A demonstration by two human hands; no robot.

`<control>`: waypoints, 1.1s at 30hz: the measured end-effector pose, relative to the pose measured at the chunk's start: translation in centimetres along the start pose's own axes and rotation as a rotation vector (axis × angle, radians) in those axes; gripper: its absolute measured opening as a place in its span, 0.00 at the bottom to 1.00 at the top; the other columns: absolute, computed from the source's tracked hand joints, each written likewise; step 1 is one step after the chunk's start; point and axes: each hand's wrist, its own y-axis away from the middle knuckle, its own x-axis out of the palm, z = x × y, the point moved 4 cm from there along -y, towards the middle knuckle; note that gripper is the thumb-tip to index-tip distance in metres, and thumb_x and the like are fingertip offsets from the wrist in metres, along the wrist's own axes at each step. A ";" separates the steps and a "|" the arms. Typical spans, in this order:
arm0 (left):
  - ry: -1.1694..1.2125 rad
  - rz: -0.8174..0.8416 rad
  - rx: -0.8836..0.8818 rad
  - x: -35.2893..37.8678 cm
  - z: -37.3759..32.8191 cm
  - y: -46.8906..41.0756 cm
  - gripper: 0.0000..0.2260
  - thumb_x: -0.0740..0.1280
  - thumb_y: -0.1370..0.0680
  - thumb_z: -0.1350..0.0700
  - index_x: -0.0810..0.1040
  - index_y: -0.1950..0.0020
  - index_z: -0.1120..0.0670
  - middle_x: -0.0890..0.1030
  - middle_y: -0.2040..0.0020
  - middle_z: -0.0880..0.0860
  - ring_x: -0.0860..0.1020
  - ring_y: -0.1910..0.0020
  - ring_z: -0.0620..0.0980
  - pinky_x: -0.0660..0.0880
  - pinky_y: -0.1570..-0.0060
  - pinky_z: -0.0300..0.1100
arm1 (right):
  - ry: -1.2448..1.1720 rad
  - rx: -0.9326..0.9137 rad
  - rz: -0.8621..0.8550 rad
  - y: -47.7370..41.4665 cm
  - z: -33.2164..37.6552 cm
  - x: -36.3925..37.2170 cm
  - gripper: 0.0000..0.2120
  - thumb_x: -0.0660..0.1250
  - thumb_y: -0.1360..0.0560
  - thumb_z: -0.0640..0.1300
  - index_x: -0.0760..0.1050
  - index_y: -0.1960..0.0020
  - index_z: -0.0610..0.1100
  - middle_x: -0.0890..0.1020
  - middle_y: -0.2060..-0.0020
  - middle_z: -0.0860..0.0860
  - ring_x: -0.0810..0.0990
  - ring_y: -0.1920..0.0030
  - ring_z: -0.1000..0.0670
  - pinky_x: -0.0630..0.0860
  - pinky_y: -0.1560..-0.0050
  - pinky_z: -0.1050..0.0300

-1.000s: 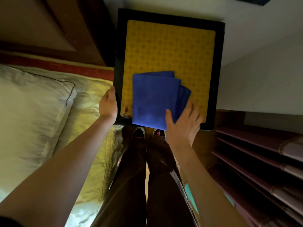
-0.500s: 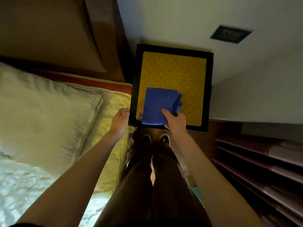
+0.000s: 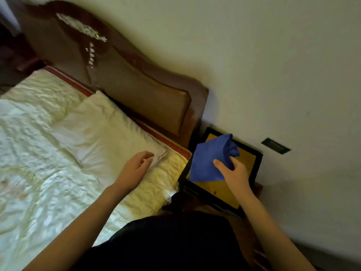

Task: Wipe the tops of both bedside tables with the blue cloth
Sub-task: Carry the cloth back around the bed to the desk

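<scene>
The blue cloth (image 3: 207, 161) hangs bunched from my right hand (image 3: 233, 173), lifted above the bedside table (image 3: 252, 165). That table has a black frame and a yellow patterned top and stands against the wall right of the bed. My left hand (image 3: 134, 171) hovers over the bed near the pillow's corner, fingers apart and holding nothing. Only this one bedside table is in view.
A bed with a shiny cream cover (image 3: 48, 182) and a white pillow (image 3: 101, 133) fills the left. Its dark wooden headboard (image 3: 136, 85) runs along the pale wall (image 3: 273, 65). A dark wall socket (image 3: 275, 146) sits right of the table.
My right hand has picked the cloth up off the yellow top; it was lying flat there. My left hand left the table's edge and moved over the bed. The view swung left towards the bed.
</scene>
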 end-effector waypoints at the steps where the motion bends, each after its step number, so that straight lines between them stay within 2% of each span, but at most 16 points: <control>1: 0.027 -0.053 -0.059 -0.2 1.3 1.9 0.17 0.57 0.23 0.46 0.78 0.41 0.51 0.80 0.46 0.49 0.78 0.48 0.47 0.70 0.50 0.40 | 0.028 -0.005 0.024 0.0 -0.1 0.1 0.09 0.71 0.26 0.45 0.76 0.48 0.50 0.79 0.55 0.57 0.78 0.55 0.53 0.75 0.48 0.49; 3: 0.125 -0.168 -0.221 0.2 4.2 6.0 0.13 0.59 0.22 0.48 0.79 0.43 0.50 0.82 0.48 0.49 0.79 0.48 0.49 0.73 0.49 0.44 | 0.085 -0.002 0.084 -0.5 -1.1 0.5 0.13 0.70 0.25 0.42 0.76 0.41 0.43 0.79 0.52 0.50 0.77 0.53 0.48 0.73 0.50 0.50; 7: 0.399 -0.412 -0.546 3.6 8.7 15.5 0.13 0.58 0.27 0.43 0.79 0.51 0.43 0.83 0.51 0.49 0.81 0.49 0.51 0.75 0.42 0.53 | 0.244 0.005 0.239 -1.2 -4.3 2.1 0.18 0.71 0.25 0.41 0.75 0.37 0.38 0.80 0.44 0.40 0.78 0.51 0.42 0.75 0.50 0.45; 9: 0.465 -0.486 -0.655 6.4 9.7 20.1 0.10 0.58 0.25 0.43 0.77 0.52 0.42 0.83 0.50 0.49 0.80 0.49 0.51 0.75 0.42 0.54 | 0.333 0.011 0.372 -0.9 -5.8 3.1 0.20 0.71 0.26 0.41 0.74 0.36 0.36 0.80 0.43 0.40 0.79 0.50 0.41 0.76 0.49 0.44; 11: 0.535 -0.592 -0.744 9.5 10.7 25.1 0.07 0.59 0.21 0.47 0.77 0.53 0.42 0.82 0.50 0.49 0.80 0.48 0.52 0.74 0.43 0.53 | 0.433 -0.015 0.526 -0.3 -6.8 4.4 0.18 0.71 0.26 0.41 0.75 0.38 0.36 0.81 0.46 0.41 0.80 0.50 0.42 0.76 0.53 0.46; 14: 0.612 -0.768 -0.878 13.8 10.7 32.4 0.10 0.61 0.23 0.39 0.78 0.50 0.40 0.81 0.49 0.43 0.80 0.47 0.47 0.75 0.42 0.52 | 0.594 -0.104 0.749 1.6 -7.4 7.3 0.14 0.72 0.26 0.43 0.78 0.43 0.38 0.83 0.53 0.44 0.82 0.51 0.42 0.79 0.54 0.44; 15: 0.634 -0.843 -0.918 15.2 10.1 34.8 0.10 0.60 0.23 0.40 0.78 0.49 0.41 0.81 0.49 0.43 0.79 0.48 0.46 0.75 0.43 0.51 | 0.644 -0.142 0.825 2.7 -7.6 8.6 0.14 0.72 0.26 0.43 0.78 0.43 0.38 0.83 0.53 0.44 0.82 0.51 0.42 0.78 0.53 0.44; 18: 0.677 -1.142 -1.064 18.7 7.7 42.2 0.09 0.58 0.19 0.50 0.78 0.48 0.46 0.82 0.51 0.48 0.80 0.51 0.49 0.75 0.48 0.50 | 0.709 -0.248 1.075 7.8 -8.0 13.1 0.13 0.71 0.25 0.44 0.77 0.42 0.41 0.82 0.51 0.45 0.81 0.53 0.45 0.77 0.58 0.53; 20: 0.717 -1.285 -1.151 21.3 6.1 46.9 0.10 0.58 0.19 0.53 0.78 0.48 0.48 0.82 0.52 0.49 0.80 0.52 0.50 0.74 0.48 0.50 | 0.728 -0.309 1.212 12.1 -8.3 15.7 0.09 0.71 0.25 0.42 0.77 0.46 0.42 0.82 0.56 0.48 0.80 0.56 0.48 0.75 0.65 0.63; 22: 0.758 -1.431 -1.214 24.4 4.8 51.4 0.09 0.58 0.19 0.53 0.79 0.49 0.48 0.82 0.53 0.50 0.80 0.53 0.52 0.74 0.49 0.50 | 0.753 -0.345 1.341 16.8 -9.0 18.0 0.05 0.70 0.25 0.40 0.78 0.51 0.41 0.82 0.60 0.49 0.81 0.58 0.49 0.74 0.69 0.67; 26: 0.916 -1.710 -1.352 31.8 2.1 58.1 0.10 0.60 0.19 0.52 0.80 0.48 0.52 0.84 0.52 0.53 0.81 0.52 0.52 0.75 0.46 0.51 | 0.858 -0.426 1.568 26.4 -12.0 21.4 0.03 0.71 0.27 0.40 0.80 0.54 0.41 0.83 0.61 0.46 0.81 0.61 0.49 0.74 0.61 0.54; 29: 1.110 -1.895 -1.415 37.5 0.6 60.6 0.10 0.60 0.19 0.53 0.80 0.52 0.51 0.84 0.54 0.53 0.80 0.56 0.50 0.74 0.46 0.51 | 0.955 -0.464 1.721 33.0 -15.5 23.3 0.03 0.71 0.27 0.40 0.80 0.55 0.40 0.83 0.61 0.48 0.80 0.61 0.49 0.73 0.61 0.56; 33: 1.294 -2.020 -1.521 42.9 0.0 63.6 0.14 0.58 0.27 0.46 0.79 0.55 0.51 0.83 0.56 0.53 0.79 0.58 0.51 0.74 0.45 0.53 | 1.080 -0.515 1.815 40.2 -20.6 26.2 0.05 0.72 0.27 0.40 0.80 0.55 0.39 0.83 0.61 0.46 0.80 0.60 0.47 0.74 0.60 0.54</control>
